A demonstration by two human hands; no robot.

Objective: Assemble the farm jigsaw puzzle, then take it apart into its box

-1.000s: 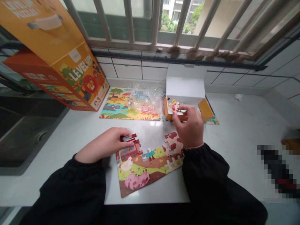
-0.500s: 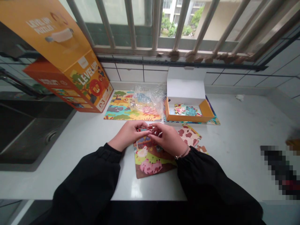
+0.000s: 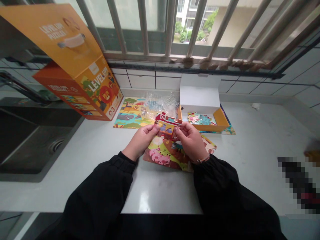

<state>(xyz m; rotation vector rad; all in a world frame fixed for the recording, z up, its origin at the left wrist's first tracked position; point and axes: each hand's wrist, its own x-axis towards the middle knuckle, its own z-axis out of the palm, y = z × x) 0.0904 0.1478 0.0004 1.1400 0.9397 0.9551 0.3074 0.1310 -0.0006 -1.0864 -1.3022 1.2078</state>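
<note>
A partly joined farm jigsaw puzzle (image 3: 158, 156) shows a pink pig, a white hen and a red barn. My left hand (image 3: 143, 140) pinches the left edge of its barn part (image 3: 165, 128) between thumb and fingers. On the other side my right hand (image 3: 191, 141) grips the barn part's right edge and hides some of the picture. The barn end looks raised off the counter, while the pig end is nearer me. Beside my right hand lie brown-spotted puzzle pieces (image 3: 210, 145), partly covered by it.
Behind the hands stand an open box (image 3: 211, 127) with puzzle pieces (image 3: 200, 118) inside, and an animal picture sheet (image 3: 126, 116) under clear plastic wrapping (image 3: 162, 101). A tall orange box (image 3: 92, 90) stands at left, next to a dark sink (image 3: 42, 153). Window bars (image 3: 143, 30) rise behind.
Both hands have parted from their close pinch and now hold the puzzle's barn part from its two sides. The puzzle has turned and shifted away from me, its barn end now showing.
</note>
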